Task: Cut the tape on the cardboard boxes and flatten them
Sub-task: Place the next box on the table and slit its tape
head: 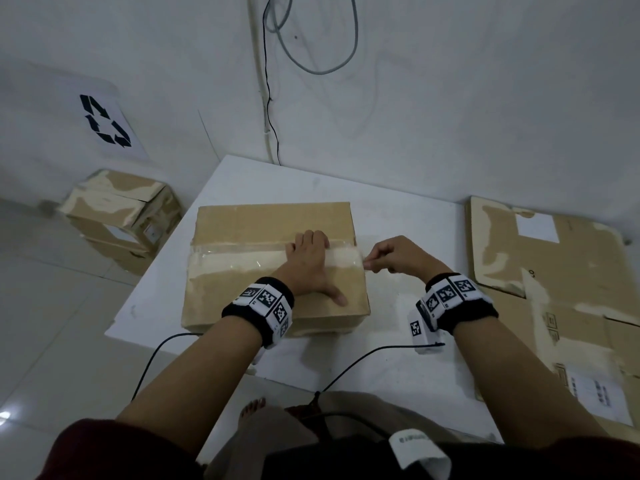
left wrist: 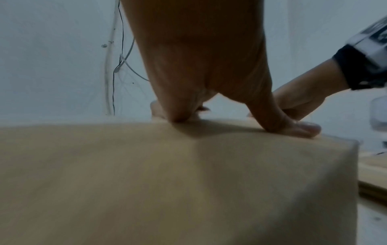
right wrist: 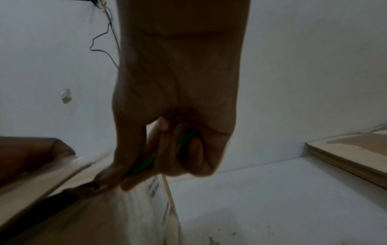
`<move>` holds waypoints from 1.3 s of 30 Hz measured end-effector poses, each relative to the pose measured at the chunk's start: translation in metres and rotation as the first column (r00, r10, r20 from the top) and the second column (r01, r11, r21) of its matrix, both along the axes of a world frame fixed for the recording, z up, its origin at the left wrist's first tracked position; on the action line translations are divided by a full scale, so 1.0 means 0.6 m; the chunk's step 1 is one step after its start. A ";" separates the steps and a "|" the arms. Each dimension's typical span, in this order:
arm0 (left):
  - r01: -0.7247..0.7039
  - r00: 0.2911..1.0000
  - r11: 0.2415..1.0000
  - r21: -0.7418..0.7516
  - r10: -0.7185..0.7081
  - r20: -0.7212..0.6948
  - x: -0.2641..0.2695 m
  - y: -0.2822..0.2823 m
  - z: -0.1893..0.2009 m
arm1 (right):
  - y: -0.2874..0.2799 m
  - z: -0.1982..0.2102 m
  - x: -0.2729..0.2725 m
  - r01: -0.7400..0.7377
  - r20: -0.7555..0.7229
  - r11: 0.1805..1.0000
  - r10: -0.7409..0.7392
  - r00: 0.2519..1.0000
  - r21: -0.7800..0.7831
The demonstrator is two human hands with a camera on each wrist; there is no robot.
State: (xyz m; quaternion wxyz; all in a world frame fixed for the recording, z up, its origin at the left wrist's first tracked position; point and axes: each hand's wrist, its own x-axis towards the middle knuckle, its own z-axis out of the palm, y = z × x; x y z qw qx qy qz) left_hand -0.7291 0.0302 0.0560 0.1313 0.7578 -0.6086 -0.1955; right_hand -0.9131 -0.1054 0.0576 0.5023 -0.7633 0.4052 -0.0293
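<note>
Bare table open right of the taped box, hemmed by flattened cardboard at right, wall behind.

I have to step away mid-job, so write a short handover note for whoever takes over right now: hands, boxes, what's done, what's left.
Left hand: flat on top of the cardboard box, fingers across the clear tape, holding it steady on the white table.
Right hand: grips a thin green-handled cutter, its tip at the tape's right end, at the box edge.
Done: flattened cardboard lies stacked to the right.
Left: this box's top tape looks uncut along most of its length; cut it, then flatten the box. More taped boxes wait on the floor to the left.
</note>
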 end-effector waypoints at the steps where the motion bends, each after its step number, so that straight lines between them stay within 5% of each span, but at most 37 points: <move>1: -0.002 0.999 0.999 -0.036 0.003 0.034 0.006 -0.003 0.007 | 0.005 -0.003 -0.004 -0.005 -0.027 1.000 0.006 1.000 0.017; 8: 0.042 0.936 0.906 -0.421 0.112 0.334 0.029 -0.015 0.048 | 0.032 -0.043 -0.014 0.304 0.267 0.934 -0.346 0.899 0.187; 11: -0.012 0.913 0.813 -0.582 0.246 0.324 0.004 0.008 0.040 | 0.022 -0.042 -0.008 0.411 0.300 0.893 -0.450 0.841 0.185; 13: -0.074 0.946 0.758 -0.648 0.259 0.195 -0.013 0.034 0.044 | 0.016 -0.041 -0.004 0.433 0.301 0.882 -0.471 0.829 0.186; 15: -0.134 0.968 0.808 -0.574 0.231 0.098 -0.027 0.058 0.056 | 0.012 -0.043 -0.002 0.425 0.294 0.890 -0.456 0.840 0.165; 18: -0.099 0.944 0.967 -0.236 0.166 0.285 -0.040 0.085 0.019 | 0.017 -0.044 0.007 0.377 0.316 0.914 -0.407 0.857 0.153; 22: -0.177 0.932 0.974 -0.142 0.212 0.294 -0.039 0.083 -0.047 | 0.025 -0.041 0.032 0.396 0.318 0.909 -0.416 0.852 0.131; 26: -0.178 0.919 0.983 -0.031 0.178 0.351 -0.028 0.055 -0.043 | 0.018 -0.043 0.051 0.402 0.312 0.915 -0.391 0.866 0.030; 34: -0.132 0.983 0.929 0.346 0.167 -0.072 0.032 -0.032 0.030 | -0.015 -0.038 0.073 0.379 0.306 0.911 -0.318 0.897 -0.164; 36: -0.210 0.870 0.907 0.366 0.344 -0.353 0.047 -0.070 0.044 | -0.022 -0.039 0.078 0.394 0.323 0.898 -0.320 0.891 -0.198; 39: -0.362 0.366 0.826 0.432 0.552 -0.749 0.059 -0.119 0.052 | -0.034 -0.037 0.084 0.362 0.322 0.893 -0.272 0.907 -0.267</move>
